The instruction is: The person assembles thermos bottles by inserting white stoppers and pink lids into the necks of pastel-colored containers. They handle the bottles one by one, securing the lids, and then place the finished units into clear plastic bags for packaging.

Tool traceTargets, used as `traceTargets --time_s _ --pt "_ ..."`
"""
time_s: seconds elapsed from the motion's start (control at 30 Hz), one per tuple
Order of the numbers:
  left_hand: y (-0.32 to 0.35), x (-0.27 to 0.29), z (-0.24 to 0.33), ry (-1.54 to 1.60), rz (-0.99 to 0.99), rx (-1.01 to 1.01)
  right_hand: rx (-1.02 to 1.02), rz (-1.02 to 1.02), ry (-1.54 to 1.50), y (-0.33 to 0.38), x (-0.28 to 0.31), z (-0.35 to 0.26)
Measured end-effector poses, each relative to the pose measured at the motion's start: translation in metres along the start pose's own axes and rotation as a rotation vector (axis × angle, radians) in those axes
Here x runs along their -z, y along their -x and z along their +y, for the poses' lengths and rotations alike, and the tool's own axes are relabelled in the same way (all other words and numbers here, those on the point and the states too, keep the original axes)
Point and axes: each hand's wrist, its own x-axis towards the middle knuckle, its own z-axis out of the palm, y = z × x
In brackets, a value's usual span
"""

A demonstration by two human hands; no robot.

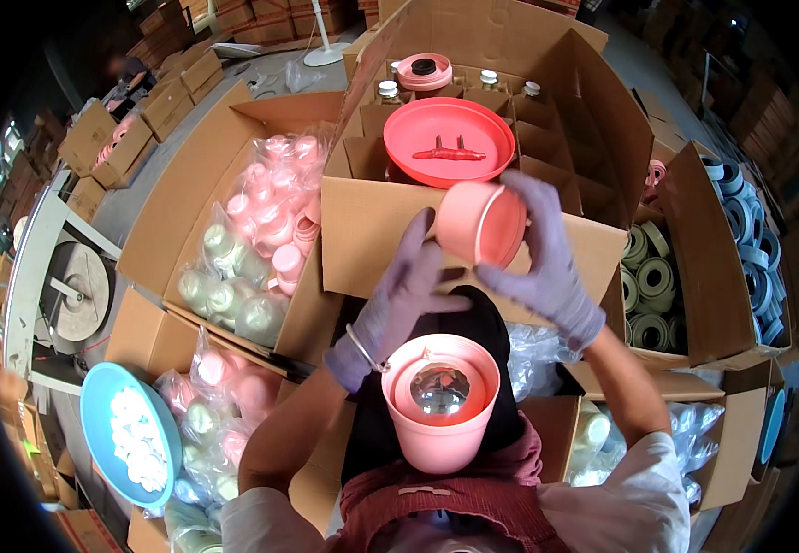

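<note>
My right hand point(547, 263), in a pale purple glove, grips a short pink cup-shaped part point(466, 221) by its rim, thumb below and fingers behind. Beside it my left hand point(402, 300), gloved the same way, has its fingers spread and holds nothing. It is slightly blurred. Between my legs stands a pink tapered container point(441, 441), its mouth upward, with a shiny silver dome point(440, 391) inside a pink ring. Just beyond the cup-shaped part, a red-pink basin point(397, 152) rests on a carton and has a red-wrapped tool with two metal prongs point(450, 152) in it.
The divided carton point(362, 217) ahead holds several silver-capped bottles point(388, 89). Left are bagged pink and pale green parts point(270, 207) in a box and a blue basin point(95, 392) of small white pieces. Boxes of green rings point(653, 276) and blue rings point(740, 221) stand right.
</note>
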Motion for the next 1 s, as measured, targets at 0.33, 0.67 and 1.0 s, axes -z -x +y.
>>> traceTargets --time_s 0.33,0.67,1.0 --pt "-0.046 0.014 -0.004 -0.050 -0.015 0.084 -0.011 0.105 0.180 -0.056 -0.013 0.082" --pt "0.013 0.034 -0.036 -0.612 -0.972 -0.567 -0.316 -0.390 0.692 -0.251 -0.007 0.205" --pt "-0.006 0.060 -0.040 -0.340 -0.666 -0.034 -0.417 -0.332 0.924 -0.329 -0.119 0.359"
